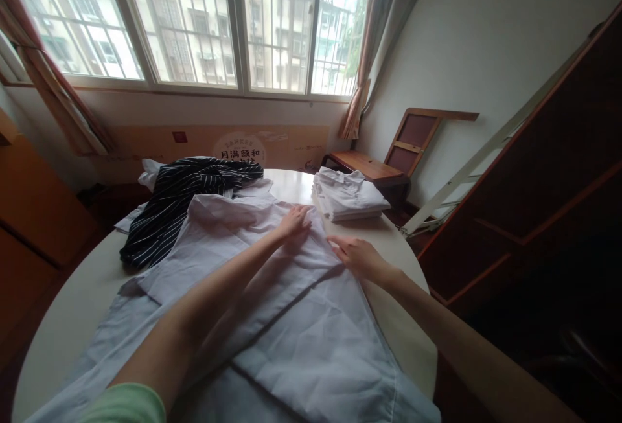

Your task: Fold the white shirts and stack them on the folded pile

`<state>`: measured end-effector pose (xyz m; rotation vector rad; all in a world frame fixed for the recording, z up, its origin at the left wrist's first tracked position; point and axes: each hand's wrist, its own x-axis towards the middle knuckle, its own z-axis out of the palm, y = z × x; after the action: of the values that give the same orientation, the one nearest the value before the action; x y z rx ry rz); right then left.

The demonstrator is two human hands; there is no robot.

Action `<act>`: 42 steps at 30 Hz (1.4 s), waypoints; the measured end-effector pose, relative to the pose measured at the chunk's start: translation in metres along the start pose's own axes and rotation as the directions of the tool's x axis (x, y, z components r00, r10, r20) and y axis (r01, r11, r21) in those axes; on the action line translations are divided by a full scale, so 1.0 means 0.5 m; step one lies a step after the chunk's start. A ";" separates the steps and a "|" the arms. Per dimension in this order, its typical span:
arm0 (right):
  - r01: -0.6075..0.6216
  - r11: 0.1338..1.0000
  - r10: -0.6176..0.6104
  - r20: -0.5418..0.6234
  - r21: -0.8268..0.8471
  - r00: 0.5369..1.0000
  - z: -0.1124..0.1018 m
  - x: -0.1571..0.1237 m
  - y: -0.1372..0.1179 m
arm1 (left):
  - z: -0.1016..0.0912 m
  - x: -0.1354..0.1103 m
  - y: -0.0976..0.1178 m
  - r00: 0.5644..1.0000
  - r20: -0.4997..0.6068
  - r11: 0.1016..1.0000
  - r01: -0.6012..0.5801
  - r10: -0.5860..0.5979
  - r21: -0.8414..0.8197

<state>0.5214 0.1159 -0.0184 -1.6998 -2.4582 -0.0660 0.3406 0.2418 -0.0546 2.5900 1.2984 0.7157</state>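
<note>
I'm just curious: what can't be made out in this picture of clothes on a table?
All in the head view:
White garment: near end cut off by the bottom edge.
Left hand: its own back hides the grip.
White cloth beneath the striped garment: mostly covered by it.
Tan panel: small print too small to read.

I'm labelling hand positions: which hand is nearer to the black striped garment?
Left. The left hand is on the white garment, to the right of the black striped garment; the right hand is farther right, at the white garment's edge.
</note>
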 end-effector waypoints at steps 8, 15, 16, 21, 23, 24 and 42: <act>-0.054 0.990 0.055 -0.001 -0.129 0.999 0.039 0.023 -0.026 | -0.165 -0.237 -0.086 0.998 -0.054 0.999 -0.019 0.017 -0.038; 0.077 0.978 -0.111 -0.173 -0.192 0.979 0.048 0.015 -0.028 | -0.360 -0.487 -0.114 0.934 -0.050 0.922 0.340 -0.354 -0.187; 0.108 0.979 -0.142 -0.198 -0.173 0.970 0.052 0.016 -0.027 | -0.382 -0.523 -0.116 0.912 -0.057 0.895 0.386 -0.407 -0.224; 0.220 0.975 -0.210 -0.164 0.041 0.964 0.080 0.035 -0.006 | -0.429 -0.674 -0.092 0.784 -0.015 0.766 0.603 -0.621 -0.222; 0.235 0.967 -0.219 -0.150 0.102 0.964 0.090 0.043 0.005 | -0.420 -0.710 -0.066 0.753 0.081 0.732 0.655 -0.653 -0.188; 0.246 0.962 -0.228 -0.149 0.118 0.962 0.094 0.046 0.009 | -0.413 -0.722 -0.053 0.742 0.116 0.722 0.670 -0.660 -0.174; 0.158 0.975 -0.150 -0.056 0.154 0.987 0.072 0.033 -0.001 | -0.387 -0.783 -0.021 0.540 0.272 0.261 0.712 -0.797 -0.652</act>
<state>0.5116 0.1353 -0.0517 -1.4278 -2.4853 0.0709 0.0404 -0.0741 -0.0244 1.0632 1.6346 0.8884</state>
